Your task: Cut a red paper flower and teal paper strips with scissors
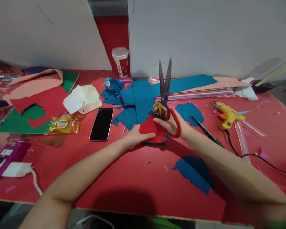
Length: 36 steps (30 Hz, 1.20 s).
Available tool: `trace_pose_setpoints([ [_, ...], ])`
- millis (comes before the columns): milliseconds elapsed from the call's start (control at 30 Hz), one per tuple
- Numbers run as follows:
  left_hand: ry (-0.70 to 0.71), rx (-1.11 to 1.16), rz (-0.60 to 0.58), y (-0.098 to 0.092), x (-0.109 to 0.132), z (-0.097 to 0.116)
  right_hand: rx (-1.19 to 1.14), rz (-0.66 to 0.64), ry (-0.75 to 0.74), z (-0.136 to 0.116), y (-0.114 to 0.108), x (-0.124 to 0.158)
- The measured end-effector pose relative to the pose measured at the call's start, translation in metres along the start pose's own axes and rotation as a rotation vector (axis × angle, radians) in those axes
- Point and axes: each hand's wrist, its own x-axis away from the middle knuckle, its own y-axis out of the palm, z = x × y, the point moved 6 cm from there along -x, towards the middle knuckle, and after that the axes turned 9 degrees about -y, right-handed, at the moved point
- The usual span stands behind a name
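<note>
My left hand (137,136) holds a small red cut piece (149,127) near the middle of the table, its thumb lying on top. My right hand (169,122) has its fingers in the orange and yellow handles of the scissors (165,86), and its thumb and fingertips meet the red piece's right edge. The scissor blades are parted and point away from me. Under the red piece, some dark blue material (154,143) shows. Beyond my hands lie wide blue strips (143,98) and crumpled blue scraps (113,90). A jagged blue piece (194,175) rests below my right forearm.
Left of my hands are a phone (101,124), a yellow wrapper (63,124), red sheet (54,103) and a purple box (10,156). A yellow glue gun (230,115) with a black cord and a dark pencil (206,130) lie right. A paper cup (121,62) stands behind.
</note>
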Motion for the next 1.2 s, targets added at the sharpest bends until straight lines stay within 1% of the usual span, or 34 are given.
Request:
trace_pose_setpoints([
  [133,0.053,0.083,0.021,-0.003,-0.001,0.001,-0.029,0.001,0.02,-0.001,0.0,0.0],
  [300,0.087,0.037,0.076,-0.004,0.001,0.004,0.035,-0.01,-0.04,-0.003,-0.002,0.0],
  [400,0.105,-0.06,0.142,-0.006,0.002,0.006,0.079,-0.005,-0.042,-0.004,-0.003,0.0],
  [533,0.124,-0.226,0.211,-0.01,0.004,0.009,0.096,0.006,0.034,-0.004,-0.006,0.001],
  [667,0.211,-0.452,0.279,-0.017,0.008,0.022,0.055,0.001,0.072,0.003,-0.011,0.005],
  [800,0.321,-0.648,0.379,-0.023,0.015,0.043,-0.085,0.013,0.131,0.011,-0.018,0.018],
  [867,0.367,-0.675,0.409,-0.024,0.019,0.052,-0.114,0.02,0.152,0.012,-0.019,0.027],
  [933,0.4,-0.652,0.413,-0.023,0.021,0.058,-0.145,0.03,0.165,0.011,-0.018,0.037],
  [1033,0.427,-0.614,0.429,-0.017,0.023,0.061,-0.355,0.072,0.208,0.017,-0.008,0.049],
  [1100,0.437,-0.609,0.477,-0.012,0.024,0.06,-0.493,0.142,0.24,0.025,-0.001,0.054],
  [1200,0.425,-0.546,0.541,-0.01,0.023,0.052,-0.563,0.254,0.252,0.034,0.007,0.055],
])
